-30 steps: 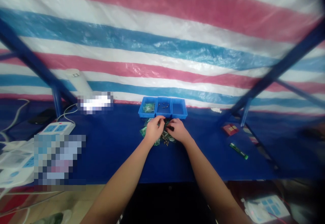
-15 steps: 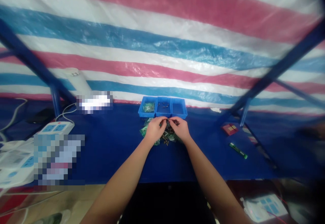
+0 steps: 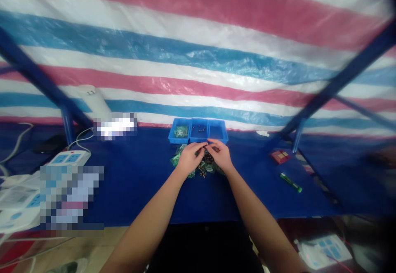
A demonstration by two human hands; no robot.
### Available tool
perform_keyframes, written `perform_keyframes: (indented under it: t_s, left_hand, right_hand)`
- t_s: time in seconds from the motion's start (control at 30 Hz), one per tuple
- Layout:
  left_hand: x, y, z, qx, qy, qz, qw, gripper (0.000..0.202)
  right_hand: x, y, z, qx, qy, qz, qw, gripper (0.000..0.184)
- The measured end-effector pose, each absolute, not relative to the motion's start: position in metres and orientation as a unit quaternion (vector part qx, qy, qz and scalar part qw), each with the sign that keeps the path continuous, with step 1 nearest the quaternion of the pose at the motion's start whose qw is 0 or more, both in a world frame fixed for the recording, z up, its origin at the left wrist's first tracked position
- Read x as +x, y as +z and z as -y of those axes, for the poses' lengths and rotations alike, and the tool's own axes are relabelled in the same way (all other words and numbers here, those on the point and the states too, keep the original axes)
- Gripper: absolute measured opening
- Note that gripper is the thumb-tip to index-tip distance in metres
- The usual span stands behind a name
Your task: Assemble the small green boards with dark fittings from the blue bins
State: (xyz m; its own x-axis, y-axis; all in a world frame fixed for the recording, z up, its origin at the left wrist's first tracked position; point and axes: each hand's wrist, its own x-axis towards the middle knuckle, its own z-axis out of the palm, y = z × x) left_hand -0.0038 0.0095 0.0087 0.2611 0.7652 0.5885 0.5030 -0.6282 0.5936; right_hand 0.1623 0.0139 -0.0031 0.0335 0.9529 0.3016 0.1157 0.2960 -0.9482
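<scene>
My left hand (image 3: 189,160) and my right hand (image 3: 220,155) meet above a loose heap of green packets and small dark metal parts (image 3: 201,168) on the blue cloth. Their fingertips come together around a small dark part (image 3: 213,149), too small to identify. The hands hide much of the heap. Just beyond my fingers stands a blue three-compartment tray (image 3: 198,131). Green packets (image 3: 181,131) fill its left compartment, and a few small metal parts (image 3: 200,129) lie in the middle one.
The blue-covered table (image 3: 139,194) carries a white power strip (image 3: 69,158) at left, plus a red item (image 3: 280,156) and a green stick-like item (image 3: 291,182) at right. Blue metal shelf posts (image 3: 67,124) and a striped tarpaulin (image 3: 198,58) stand behind.
Since the oldest frame, my hands have drawn up and closer, with their fingertips now meeting over the heap. The tray and the table items hold their places.
</scene>
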Motion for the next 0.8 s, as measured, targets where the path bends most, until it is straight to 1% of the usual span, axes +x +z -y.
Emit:
perform_keyframes:
  t_s: [0.07, 0.13, 0.4, 0.57, 0.8]
  left_hand:
    - [-0.0027, 0.0071, -0.01, 0.785, 0.449, -0.405, 0.138, 0.028]
    - [-0.002, 0.0054, -0.0106, 0.783, 0.453, -0.406, 0.129, 0.027]
    - [-0.0044, 0.003, -0.0125, 0.787, 0.439, -0.419, 0.107, 0.018]
    - [-0.004, 0.0037, -0.0118, 0.791, 0.44, -0.414, 0.097, 0.019]
    - [-0.0026, 0.0081, -0.0087, 0.775, 0.454, -0.426, 0.114, 0.02]
  right_hand:
    - [0.1611, -0.0026, -0.0133, -0.45, 0.39, 0.584, 0.552, 0.04]
    - [0.1599, -0.0024, -0.0128, -0.444, 0.403, 0.575, 0.556, 0.036]
    - [0.1595, 0.0018, -0.012, -0.478, 0.444, 0.53, 0.541, 0.039]
    - [0.1591, 0.0042, -0.0108, -0.472, 0.455, 0.533, 0.535, 0.036]
    - [0.1591, 0.0049, -0.0101, -0.439, 0.439, 0.547, 0.562, 0.029]
